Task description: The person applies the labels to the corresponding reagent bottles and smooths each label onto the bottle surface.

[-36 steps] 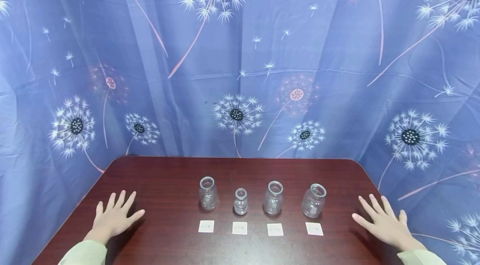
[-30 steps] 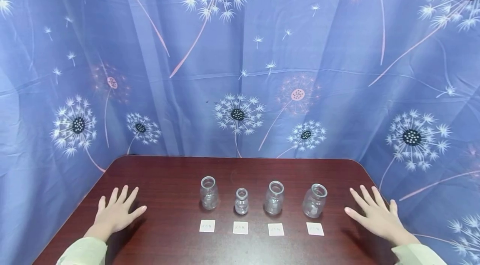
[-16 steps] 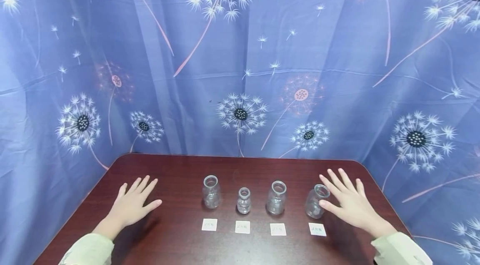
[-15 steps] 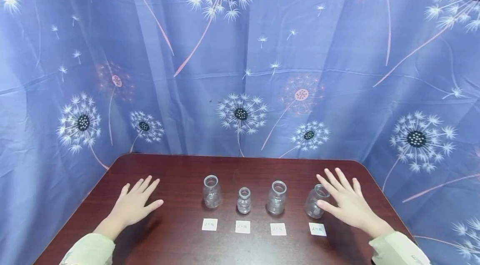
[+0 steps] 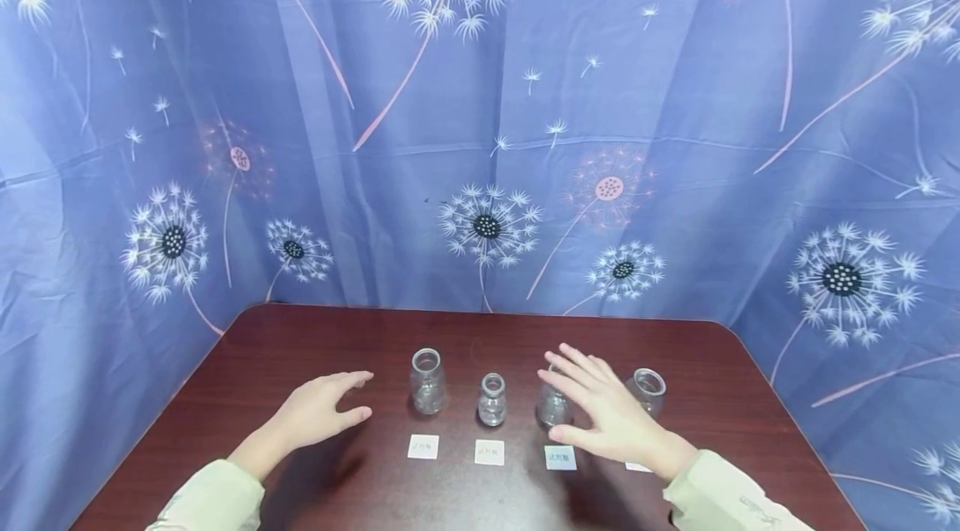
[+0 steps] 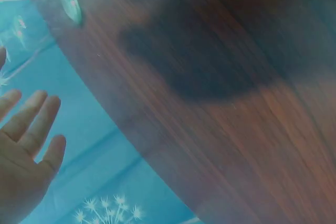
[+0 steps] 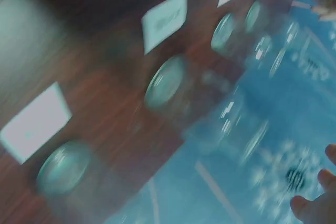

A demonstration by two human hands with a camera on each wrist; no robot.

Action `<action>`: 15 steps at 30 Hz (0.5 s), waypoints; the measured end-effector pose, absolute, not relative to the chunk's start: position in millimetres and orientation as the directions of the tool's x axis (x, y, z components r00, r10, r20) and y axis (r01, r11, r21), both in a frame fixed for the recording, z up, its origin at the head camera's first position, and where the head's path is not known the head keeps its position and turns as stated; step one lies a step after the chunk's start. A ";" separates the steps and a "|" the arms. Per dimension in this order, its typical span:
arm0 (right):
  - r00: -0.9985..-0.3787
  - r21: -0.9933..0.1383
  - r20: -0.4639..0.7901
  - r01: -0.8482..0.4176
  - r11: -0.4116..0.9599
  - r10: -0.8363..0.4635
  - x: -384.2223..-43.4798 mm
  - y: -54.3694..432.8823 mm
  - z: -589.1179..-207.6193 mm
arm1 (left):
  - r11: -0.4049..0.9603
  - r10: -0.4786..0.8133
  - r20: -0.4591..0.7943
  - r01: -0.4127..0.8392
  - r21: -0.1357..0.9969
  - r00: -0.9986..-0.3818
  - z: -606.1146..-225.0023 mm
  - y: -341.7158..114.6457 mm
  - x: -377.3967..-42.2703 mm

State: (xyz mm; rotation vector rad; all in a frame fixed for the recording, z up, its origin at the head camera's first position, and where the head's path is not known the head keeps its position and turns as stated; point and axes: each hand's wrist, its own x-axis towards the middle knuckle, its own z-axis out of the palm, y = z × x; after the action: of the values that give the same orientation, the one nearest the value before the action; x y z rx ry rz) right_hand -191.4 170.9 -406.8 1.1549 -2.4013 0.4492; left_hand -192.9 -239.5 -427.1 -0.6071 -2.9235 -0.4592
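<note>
Four clear glass bottles stand in a row on a dark wooden table (image 5: pixel 315 339), each behind a white paper label. My left hand (image 5: pixel 324 411) hovers with relaxed fingers just left of the leftmost bottle (image 5: pixel 428 381), holding nothing. My right hand (image 5: pixel 606 416) is spread in front of the third bottle (image 5: pixel 553 409) and hides part of it; I cannot tell if it touches. The small second bottle (image 5: pixel 492 400) and the rightmost bottle (image 5: pixel 648 389) stand free. The right wrist view is blurred, showing bottles (image 7: pixel 165 82) and labels (image 7: pixel 164 19). The left wrist view shows my open left hand (image 6: pixel 23 150).
A blue dandelion-print cloth (image 5: pixel 480 139) hangs close behind and around the table. Labels (image 5: pixel 423 446) lie in a row before the bottles; my right wrist covers part of the fourth. The table's rounded corners are at back left and back right.
Both hands moved inward. The right hand went left from beside the rightmost bottle to in front of the third. The left hand slid right toward the leftmost bottle.
</note>
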 end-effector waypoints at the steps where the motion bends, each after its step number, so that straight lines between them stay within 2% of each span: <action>1: -0.544 -0.114 0.520 -0.808 0.578 -0.658 -190.5 164.4 -407.6 | 0.858 0.373 0.163 0.407 0.313 -0.913 -427.7 -237.4 -193.7; 4: -0.538 -0.191 0.533 -0.828 0.526 -0.653 -187.4 146.5 -412.5 | 0.796 0.398 0.132 0.413 0.441 -0.908 -431.1 -232.6 -195.7; 7: -0.561 -0.299 0.528 -0.826 0.478 -0.638 -185.2 130.3 -419.5 | 0.727 0.431 0.108 0.416 0.546 -0.896 -436.2 -229.4 -197.2; 11: -0.568 -0.439 0.540 -0.820 0.367 -0.622 -186.5 110.1 -430.4 | 0.653 0.459 0.079 0.397 0.645 -0.885 -443.4 -225.8 -199.8; 15: -0.620 -0.608 0.493 -0.748 0.268 -0.611 -189.3 92.6 -442.1 | 0.594 0.465 0.039 0.345 0.727 -0.884 -451.1 -222.8 -202.4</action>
State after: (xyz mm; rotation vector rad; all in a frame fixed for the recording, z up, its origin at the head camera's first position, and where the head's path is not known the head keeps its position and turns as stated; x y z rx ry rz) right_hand -189.3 92.6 -442.1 1.2819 -2.3693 1.2768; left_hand -202.4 -222.8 -451.1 -0.7531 -2.9410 -1.2851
